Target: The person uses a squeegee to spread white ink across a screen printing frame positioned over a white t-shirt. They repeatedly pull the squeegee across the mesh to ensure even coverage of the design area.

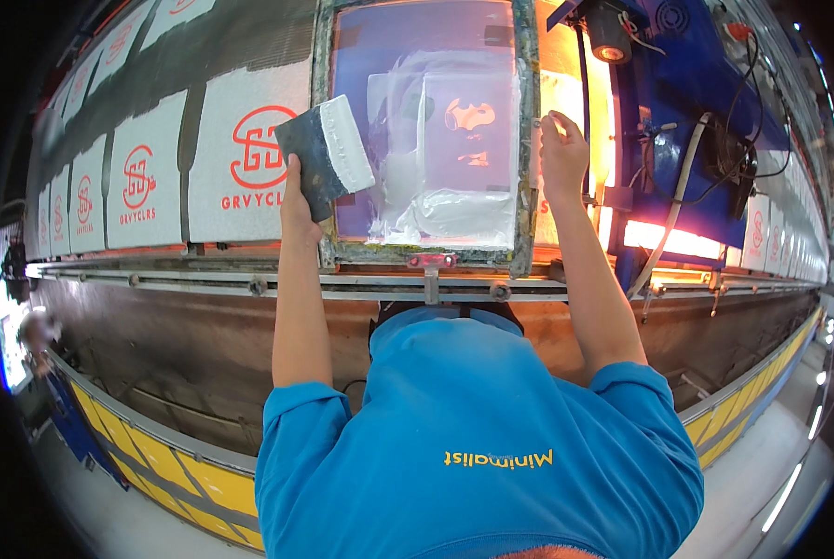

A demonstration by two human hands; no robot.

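Observation:
My left hand is closed on the near edge of a squeegee, a flat dark-grey blade. Thick white ink coats its right side. The squeegee is tilted, over the left rail of a printing screen. White ink lies in a thick band across the near part of its mesh, with thin smears above. An unsmeared opening shows orange through the mesh. My right hand is beside the screen's right rail, fingers curled inward; whether they hold anything is hidden.
White printed fabric panels with orange-red designs lie along the table at left. To the right stands a blue machine with a hose, cables and a glowing heater. A metal rail runs along the table's near edge; yellow panels line the structure behind me.

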